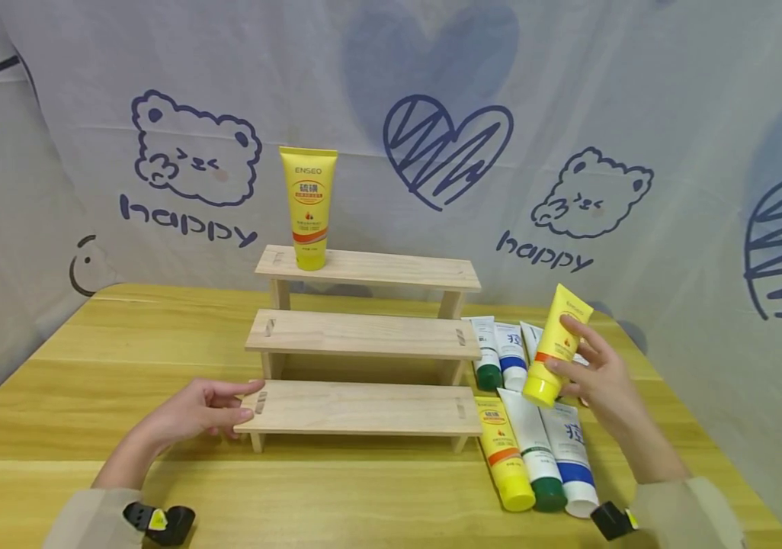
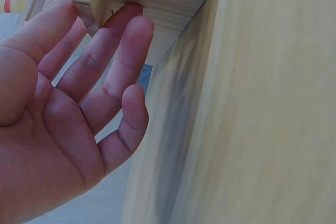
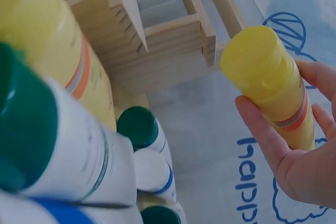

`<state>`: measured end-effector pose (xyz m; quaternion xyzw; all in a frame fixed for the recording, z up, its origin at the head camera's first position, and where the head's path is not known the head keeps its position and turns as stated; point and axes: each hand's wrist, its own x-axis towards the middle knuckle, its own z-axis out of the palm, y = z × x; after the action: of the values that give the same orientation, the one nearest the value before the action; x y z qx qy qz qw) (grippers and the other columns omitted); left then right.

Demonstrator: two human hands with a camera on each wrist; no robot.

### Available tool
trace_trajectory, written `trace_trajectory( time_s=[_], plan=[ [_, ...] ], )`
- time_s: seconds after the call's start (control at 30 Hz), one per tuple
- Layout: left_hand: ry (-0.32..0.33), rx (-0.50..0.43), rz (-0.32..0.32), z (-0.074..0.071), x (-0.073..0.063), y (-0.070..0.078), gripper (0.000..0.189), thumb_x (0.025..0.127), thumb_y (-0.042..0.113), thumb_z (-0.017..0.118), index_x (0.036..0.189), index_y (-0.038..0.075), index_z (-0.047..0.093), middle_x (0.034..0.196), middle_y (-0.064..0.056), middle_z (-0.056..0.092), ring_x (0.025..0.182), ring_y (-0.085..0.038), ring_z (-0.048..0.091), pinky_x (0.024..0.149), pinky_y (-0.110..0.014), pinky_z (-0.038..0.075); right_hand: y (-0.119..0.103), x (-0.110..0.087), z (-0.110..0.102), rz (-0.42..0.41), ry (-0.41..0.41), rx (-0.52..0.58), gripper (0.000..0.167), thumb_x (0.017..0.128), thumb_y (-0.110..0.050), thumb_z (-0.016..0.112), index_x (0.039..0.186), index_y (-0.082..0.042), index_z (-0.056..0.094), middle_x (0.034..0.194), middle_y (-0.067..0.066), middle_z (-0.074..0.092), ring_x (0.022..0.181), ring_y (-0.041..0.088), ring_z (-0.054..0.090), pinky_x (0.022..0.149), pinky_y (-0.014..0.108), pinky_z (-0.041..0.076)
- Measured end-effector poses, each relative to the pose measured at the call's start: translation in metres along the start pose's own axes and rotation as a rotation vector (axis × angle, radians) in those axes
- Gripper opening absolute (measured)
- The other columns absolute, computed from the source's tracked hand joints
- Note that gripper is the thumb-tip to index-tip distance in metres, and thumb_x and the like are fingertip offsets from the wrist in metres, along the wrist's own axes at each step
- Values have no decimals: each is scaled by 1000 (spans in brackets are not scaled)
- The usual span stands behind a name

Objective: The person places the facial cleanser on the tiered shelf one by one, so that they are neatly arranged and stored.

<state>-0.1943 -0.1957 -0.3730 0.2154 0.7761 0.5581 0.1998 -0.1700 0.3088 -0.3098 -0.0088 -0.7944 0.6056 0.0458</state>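
Observation:
My left hand [image 1: 193,412] grips the left end of the lowest step of a three-tier wooden stand [image 1: 363,408]; in the left wrist view its fingers [image 2: 113,72] are at the board's end. To the right of the stand, my right hand [image 1: 597,370] holds a yellow squeeze tube [image 1: 559,347] above the other tubes, tilted, cap down. The right wrist view shows that tube's yellow cap [image 3: 254,59] between thumb and fingers. Another yellow tube [image 1: 310,210] stands upright on its cap at the left of the top step.
Beside the stand's right end lie a yellow tube [image 1: 503,454], a green-capped white tube [image 1: 535,450] and a blue-banded white tube [image 1: 572,457]. Several more tubes [image 1: 511,354] lie behind them. A printed cloth [image 1: 336,84] hangs behind the wooden table [image 1: 89,366].

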Motion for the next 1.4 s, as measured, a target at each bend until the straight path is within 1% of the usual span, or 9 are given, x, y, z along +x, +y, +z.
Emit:
trace_trajectory(
  time_s=[0.07, 0.23, 0.4, 0.53, 0.67, 0.87, 1.03, 1.27, 1.4],
  plan=[
    [0, -1, -1, 0, 0, 0, 57, 88, 16, 58, 132, -9, 33, 80, -10, 63, 66, -24, 61, 52, -26, 43, -4, 4, 5, -24, -10, 68, 67, 85, -15, 62, 142, -24, 27, 132, 17, 24, 93, 17, 49, 67, 26, 49],
    [2, -2, -2, 0, 0, 1, 57, 88, 16, 58, 132, -9, 33, 80, -10, 63, 66, -25, 62, 52, -26, 43, -16, 13, 18, -61, -54, 203, 56, 91, -5, 47, 142, -21, 27, 130, 17, 26, 98, 21, 47, 70, 30, 49],
    [7, -6, -5, 0, 1, 0, 57, 87, 16, 59, 132, -9, 33, 79, -9, 63, 66, -25, 62, 52, -26, 43, -29, 21, 30, -81, -93, 215, 59, 89, -1, 43, 142, -21, 27, 137, 19, 21, 104, 24, 42, 72, 32, 49],
    [10, -6, -5, -1, 1, 0, 57, 87, 16, 59, 132, -9, 33, 78, -8, 62, 66, -24, 61, 52, -26, 43, -37, 28, 39, -134, -107, 238, 58, 89, 0, 44, 141, -19, 28, 137, 19, 22, 104, 23, 43, 70, 31, 49],
    [11, -7, -5, -1, 1, -1, 57, 87, 16, 59, 132, -9, 33, 78, -7, 62, 65, -24, 61, 52, -26, 43, -40, 35, 50, -198, -83, 292, 56, 89, 1, 47, 140, -16, 31, 136, 19, 26, 103, 22, 47, 67, 30, 50],
    [13, -9, -3, -1, 1, -1, 57, 87, 16, 59, 132, -9, 34, 78, -7, 61, 65, -23, 61, 52, -26, 43, -45, 48, 68, -274, -5, 353, 54, 87, 4, 52, 135, -15, 39, 134, 15, 30, 107, 26, 47, 67, 32, 50],
    [16, -3, -5, -1, 1, -1, 57, 87, 17, 59, 131, -9, 34, 77, -6, 61, 65, -23, 61, 52, -26, 43, -53, 58, 81, -305, 10, 376, 53, 86, 6, 52, 134, -14, 41, 129, 13, 33, 108, 29, 46, 67, 32, 50],
    [4, 2, 7, -2, 2, -2, 57, 87, 16, 59, 131, -10, 34, 78, -8, 63, 65, -23, 61, 52, -26, 43, -69, 70, 100, -312, 28, 432, 55, 83, 10, 49, 132, -13, 42, 127, 12, 36, 108, 29, 46, 66, 33, 51],
    [2, 1, 6, -1, 2, -2, 56, 87, 17, 59, 131, -10, 34, 77, -7, 63, 65, -24, 61, 52, -26, 43, -80, 75, 111, -343, 40, 430, 56, 82, 10, 51, 132, -13, 42, 126, 12, 37, 106, 29, 48, 66, 33, 51]
  ],
)
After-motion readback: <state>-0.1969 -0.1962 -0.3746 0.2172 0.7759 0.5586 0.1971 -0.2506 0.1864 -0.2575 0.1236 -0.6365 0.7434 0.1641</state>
